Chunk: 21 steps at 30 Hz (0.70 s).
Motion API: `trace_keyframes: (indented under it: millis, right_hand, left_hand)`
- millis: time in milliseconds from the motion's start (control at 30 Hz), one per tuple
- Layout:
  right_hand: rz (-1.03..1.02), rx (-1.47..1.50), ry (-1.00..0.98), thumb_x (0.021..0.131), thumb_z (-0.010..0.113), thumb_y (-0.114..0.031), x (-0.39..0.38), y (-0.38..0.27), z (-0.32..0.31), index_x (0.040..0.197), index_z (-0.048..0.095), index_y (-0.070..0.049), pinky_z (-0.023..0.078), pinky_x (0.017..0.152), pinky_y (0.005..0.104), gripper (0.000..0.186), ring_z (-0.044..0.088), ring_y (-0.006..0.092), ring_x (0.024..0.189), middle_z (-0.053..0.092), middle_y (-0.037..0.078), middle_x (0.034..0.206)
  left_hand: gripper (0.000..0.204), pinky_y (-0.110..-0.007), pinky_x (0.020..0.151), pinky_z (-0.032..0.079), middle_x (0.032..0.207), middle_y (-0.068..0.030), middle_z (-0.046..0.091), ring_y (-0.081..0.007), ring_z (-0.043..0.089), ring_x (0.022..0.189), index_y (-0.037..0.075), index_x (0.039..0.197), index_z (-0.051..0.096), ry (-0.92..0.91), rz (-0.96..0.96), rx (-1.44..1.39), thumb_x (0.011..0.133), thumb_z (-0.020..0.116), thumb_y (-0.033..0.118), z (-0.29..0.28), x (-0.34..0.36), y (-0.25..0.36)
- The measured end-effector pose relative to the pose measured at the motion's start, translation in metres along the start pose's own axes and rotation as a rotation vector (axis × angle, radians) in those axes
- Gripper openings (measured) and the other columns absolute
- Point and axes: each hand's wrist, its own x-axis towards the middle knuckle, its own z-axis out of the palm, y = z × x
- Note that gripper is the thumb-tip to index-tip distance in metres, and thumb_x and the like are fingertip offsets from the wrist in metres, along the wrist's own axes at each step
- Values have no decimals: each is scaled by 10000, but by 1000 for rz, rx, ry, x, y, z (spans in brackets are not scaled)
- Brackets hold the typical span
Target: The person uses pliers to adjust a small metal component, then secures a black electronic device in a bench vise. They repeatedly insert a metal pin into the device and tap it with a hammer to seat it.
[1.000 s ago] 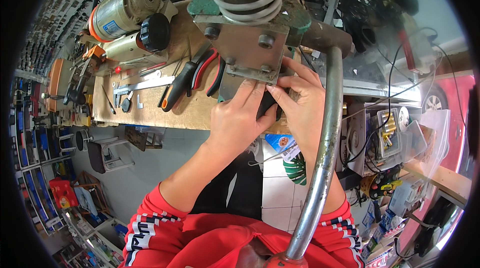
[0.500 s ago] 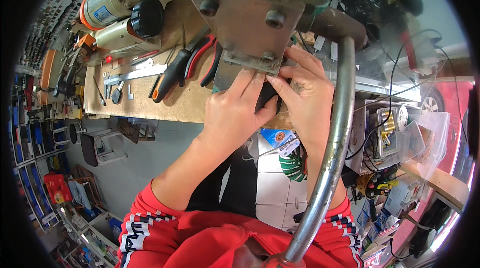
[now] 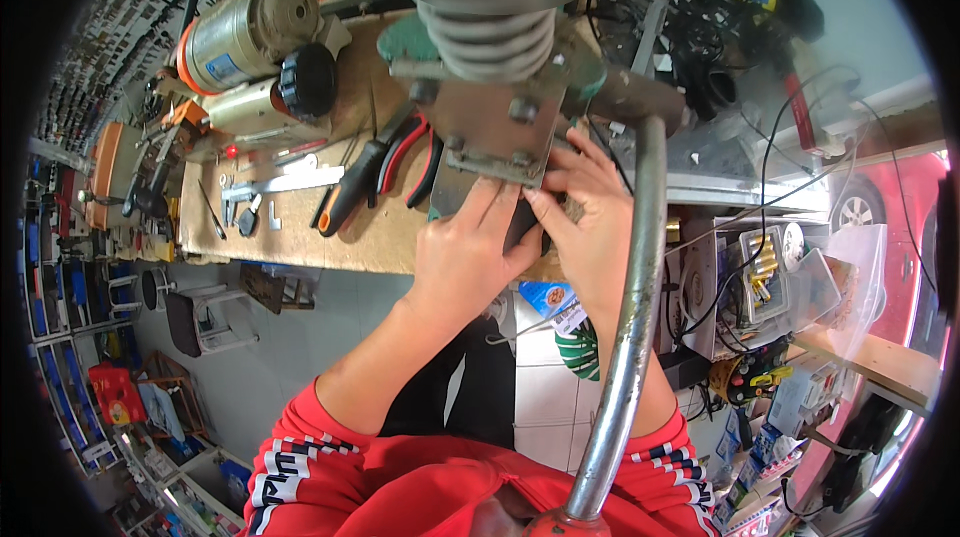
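A hand press with a thick coil spring, a bolted steel head and a long bent metal lever stands in front of me. Just under the head's front edge, my left hand has its index and middle fingers together, with the thumb lower down against a dark part. Close beside it, my right hand pinches with thumb and forefinger at the same spot. Whatever lies between the fingertips is too small and too covered to name. The lever passes in front of my right forearm.
Left of the press, a screwdriver, red-and-black pliers and a caliper lie on the wooden bench. A cylindrical motor machine stands behind them. Cables and a parts box are at the right.
The view has shifted, so the press and bench appear lower and more of the spring shows. Both hands stay at the press head's front edge, with only slight finger movement.
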Motion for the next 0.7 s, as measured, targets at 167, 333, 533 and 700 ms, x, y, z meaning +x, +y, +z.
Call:
trace_keyframes:
  millis: [167, 333, 533, 700]
  right_hand:
    - [5, 4, 2, 752, 645, -15, -1, 1, 3, 817, 637, 26, 341, 1012, 429, 77, 447, 342, 1229, 626, 127, 1112]
    - [-89, -97, 16, 751, 659, -42, -2, 4, 3, 817, 621, 2, 352, 998, 446, 88, 475, 354, 1175, 635, 121, 1070]
    - [-58, -141, -52, 796, 628, -76, -3, 6, 1, 838, 615, -3, 247, 1061, 477, 85, 426, 350, 1233, 613, 113, 1118]
    - [-76, -127, -40, 781, 642, -66, -3, 9, 3, 830, 617, 5, 258, 1048, 482, 90, 432, 369, 1216, 617, 116, 1108]
  left_hand:
    - [477, -313, 576, 539, 1126, -156, 595, -266, 651, 807, -23, 1088, 599, -34, 5, -8, 667, 729, 161, -1, -1, -1]
    - [473, -312, 570, 538, 1123, -152, 596, -262, 649, 789, -19, 1082, 601, -60, -9, -18, 663, 731, 159, -1, -2, -2]
    - [465, -319, 564, 536, 1105, -145, 598, -264, 646, 766, -15, 1067, 603, -62, 4, -41, 655, 736, 154, -3, 0, -1]
    - [463, -328, 564, 537, 1106, -142, 593, -270, 642, 757, -7, 1061, 604, -71, 5, -39, 645, 738, 146, -4, 2, -1]
